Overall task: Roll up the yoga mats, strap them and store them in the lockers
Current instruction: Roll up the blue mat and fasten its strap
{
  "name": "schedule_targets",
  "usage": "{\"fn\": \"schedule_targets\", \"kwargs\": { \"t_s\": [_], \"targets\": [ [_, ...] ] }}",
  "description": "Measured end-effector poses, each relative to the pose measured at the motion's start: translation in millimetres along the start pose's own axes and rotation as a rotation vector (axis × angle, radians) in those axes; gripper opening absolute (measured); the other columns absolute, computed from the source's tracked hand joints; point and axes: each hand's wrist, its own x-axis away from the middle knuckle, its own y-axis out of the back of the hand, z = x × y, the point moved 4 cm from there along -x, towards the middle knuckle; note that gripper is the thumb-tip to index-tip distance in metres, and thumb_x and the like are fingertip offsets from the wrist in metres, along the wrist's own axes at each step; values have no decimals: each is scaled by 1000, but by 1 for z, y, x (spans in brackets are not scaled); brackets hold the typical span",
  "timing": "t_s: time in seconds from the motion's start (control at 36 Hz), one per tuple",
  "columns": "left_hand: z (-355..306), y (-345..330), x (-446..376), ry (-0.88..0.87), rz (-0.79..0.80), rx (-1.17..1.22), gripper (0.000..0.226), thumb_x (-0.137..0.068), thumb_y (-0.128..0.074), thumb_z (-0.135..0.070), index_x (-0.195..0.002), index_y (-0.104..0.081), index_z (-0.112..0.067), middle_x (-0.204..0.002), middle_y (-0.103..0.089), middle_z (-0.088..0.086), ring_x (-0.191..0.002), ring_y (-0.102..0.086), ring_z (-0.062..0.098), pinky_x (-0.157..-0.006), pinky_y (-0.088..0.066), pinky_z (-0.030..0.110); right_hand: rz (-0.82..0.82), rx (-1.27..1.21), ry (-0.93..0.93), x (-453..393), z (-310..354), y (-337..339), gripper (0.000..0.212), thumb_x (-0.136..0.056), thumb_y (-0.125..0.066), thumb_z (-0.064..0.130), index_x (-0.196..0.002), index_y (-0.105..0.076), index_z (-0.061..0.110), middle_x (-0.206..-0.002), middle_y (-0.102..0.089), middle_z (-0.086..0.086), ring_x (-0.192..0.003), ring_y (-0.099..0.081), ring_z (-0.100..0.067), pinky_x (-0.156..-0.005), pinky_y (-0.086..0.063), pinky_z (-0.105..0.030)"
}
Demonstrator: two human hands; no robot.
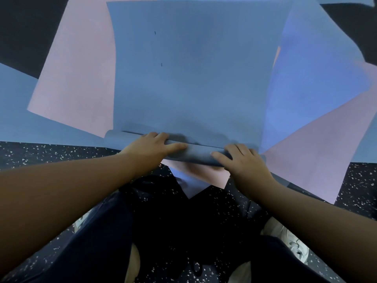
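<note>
Head view: both hands press on the rolled near end of the blue mat (191, 78), left hand (152, 145) and right hand (243, 160) with fingers nearly flat over the roll (195, 155). Its long axis runs left to right; unrolled mat stretches away ahead. Pink mats (75, 78) lie underneath on the floor (51, 154).

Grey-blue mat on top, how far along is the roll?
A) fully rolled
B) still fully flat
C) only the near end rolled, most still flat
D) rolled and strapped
C: both the left hand and right hand press on a thin roll at the near end of the grey-blue mat, whose remaining length lies flat ahead; no strap shows.
</note>
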Motion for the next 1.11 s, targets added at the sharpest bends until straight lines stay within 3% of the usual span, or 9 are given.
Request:
{"fn": "schedule_targets", "kwargs": {
  "t_s": [0.08, 0.14, 0.25, 0.42, 0.53, 0.61, 0.75, 0.97, 1.11],
  "targets": [
    [0, 1, 1, 22, -3, 21, 80, -91, -38, 0, -151, -11, -45, -148, -27, 4, -129, -33, 28, -108, -27, 35, 22, -24, -27, -2, 0, 4, 64, -62, -26, 10, -113, -64, 14, -90, -60, -14, -76, -57, -34, -56, -46, -39],
    [-4, 6, 4, 3, -69, -5, 82, -88, -47, 0, -151, -15, -41, -148, -29, 8, -130, -35, 32, -108, -29, 39, 56, -25, -45, -3, 0, 5, 67, -56, -35, 8, -116, -65, 12, -91, -60, -14, -78, -58, -35, -57, -47, -39],
    [-11, 8, 8, -160, -255, -136, 97, -52, -76, 4, -134, -41, -34, -117, -60, 17, -97, -62, 38, -78, -53, 46, 108, -9, -85, -6, -3, 2, 73, -53, -44, 5, -123, -63, 12, -94, -61, -14, -82, -60, -36, -60, -48, -41],
    [-10, 2, 4, -152, -260, -171, 97, -53, -87, -6, -133, -41, -34, -120, -60, 15, -104, -59, 34, -82, -52, 47, 89, -13, -114, -10, -6, 0, 72, -64, -23, 14, -127, -59, 15, -96, -63, -10, -86, -61, -34, -63, -50, -41],
    [-4, 0, 0, -111, -230, -195, 103, -50, -91, -11, -136, -39, -35, -125, -60, 12, -109, -54, 30, -78, -53, 45, 128, -16, -136, -14, -9, -2, 69, -63, -52, 6, -131, -57, 13, -101, -64, -10, -92, -62, -35, -68, -51, -43],
    [-7, 4, -1, -97, -174, -224, 102, -59, -84, -7, -142, -31, -34, -134, -55, 13, -114, -56, 31, -81, -51, 45, 147, -11, -166, -15, -9, -2, 66, -66, -40, 14, -130, -58, 12, -100, -65, -10, -89, -63, -33, -68, -52, -42],
    [-6, 10, -4, -21, -43, -255, 87, -93, -44, -11, -149, 14, -44, -157, -11, 5, -140, -22, 26, -107, -31, 40, 98, -16, -158, -15, -8, 2, 71, -67, -21, 13, -127, -59, 6, -105, -65, -14, -89, -64, -35, -70, -52, -43],
    [-5, 29, -19, 136, -130, -181, 76, -94, -35, -11, -151, 2, -45, -138, -26, 8, -124, -31, 27, -90, -38, 36, -138, 123, -94, -15, -3, 19, 43, -72, -48, 0, -111, -62, 8, -109, -59, -16, -87, -55, -34, -69, -41, -39],
    [-2, 40, -27, 160, -137, -150, 71, -96, -33, -11, -151, -3, -44, -132, -32, 6, -118, -34, 26, -85, -38, 34, -115, 143, -83, -10, 5, 12, 49, -70, -46, 6, -117, -63, 10, -109, -61, -12, -89, -54, -32, -73, -36, -39]
  ]
}}
